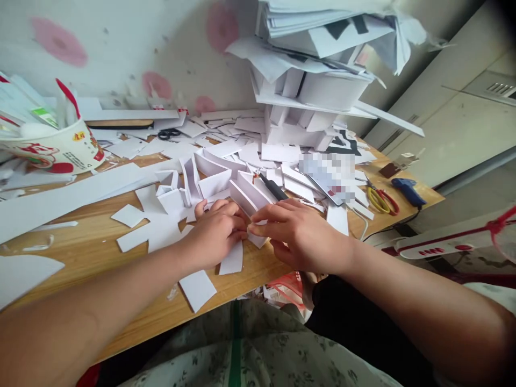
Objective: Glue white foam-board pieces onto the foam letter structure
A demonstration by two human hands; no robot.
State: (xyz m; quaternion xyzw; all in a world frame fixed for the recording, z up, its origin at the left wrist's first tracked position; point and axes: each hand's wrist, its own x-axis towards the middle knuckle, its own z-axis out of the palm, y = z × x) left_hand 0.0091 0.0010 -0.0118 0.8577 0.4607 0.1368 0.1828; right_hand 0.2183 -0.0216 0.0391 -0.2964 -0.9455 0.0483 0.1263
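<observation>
A white foam-board structure with upright walls lies at the middle of the wooden table. At its near right end my right hand has its thumb and forefinger pressed together at the end of a long white channel piece. My left hand rests beside it with fingers bent against the near side of the structure, its fingertips close to the right hand's. What lies under the left fingers is hidden. A black pen-like tool lies behind the right hand. Flat white offcuts lie nearer the table's front edge.
At the left stands a paper bucket with white strips. A tall stack of foam-board parts rises at the back. Black scissors, pliers, a blue glue gun and a phone-like object lie on the table.
</observation>
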